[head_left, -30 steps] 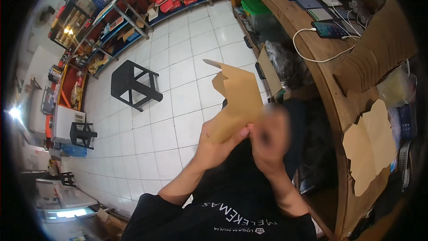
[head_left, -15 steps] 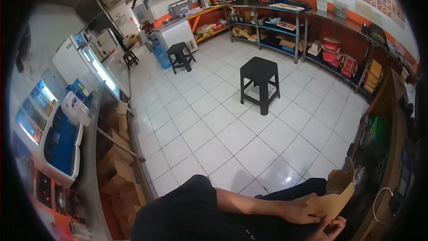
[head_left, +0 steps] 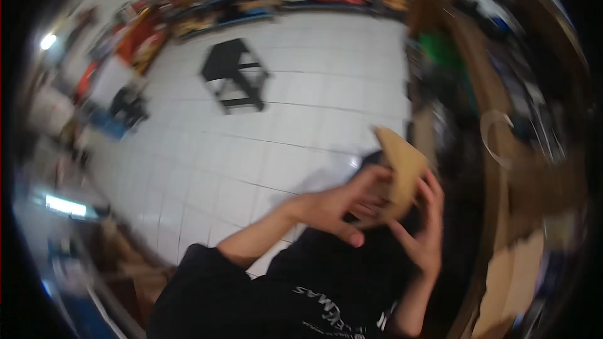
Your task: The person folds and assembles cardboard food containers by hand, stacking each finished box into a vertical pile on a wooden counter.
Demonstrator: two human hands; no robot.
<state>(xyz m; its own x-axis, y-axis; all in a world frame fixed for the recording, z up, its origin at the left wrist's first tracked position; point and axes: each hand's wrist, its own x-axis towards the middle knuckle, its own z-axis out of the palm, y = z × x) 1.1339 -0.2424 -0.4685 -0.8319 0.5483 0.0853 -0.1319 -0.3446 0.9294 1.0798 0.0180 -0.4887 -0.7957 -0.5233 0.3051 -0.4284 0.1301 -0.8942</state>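
A small brown cardboard food box (head_left: pixel 404 164), with a raised flap, is between my two hands above my lap. My left hand (head_left: pixel 347 204) comes in from the left, its fingers curled against the near left side of the box and its thumb pointing down and away from it. On the box's right side my right hand (head_left: pixel 426 229) has its fingers along the wall and its thumb at the lower edge. Motion blur softens the picture, and the inside of the box is hidden.
A black plastic stool (head_left: pixel 233 75) stands on the white tiled floor (head_left: pixel 301 107). Close on my right runs a wooden counter (head_left: pixel 487 81) with a white cable (head_left: pixel 487 129) and a green item (head_left: pixel 443 56) beside it. Flat cardboard (head_left: pixel 512 282) lies at lower right. Shelves (head_left: pixel 326 7) line the far wall.
My view has swung right and down. The box now appears further left and higher, tilted differently. My left hand has shifted its grip, and my right hand shows more fully.
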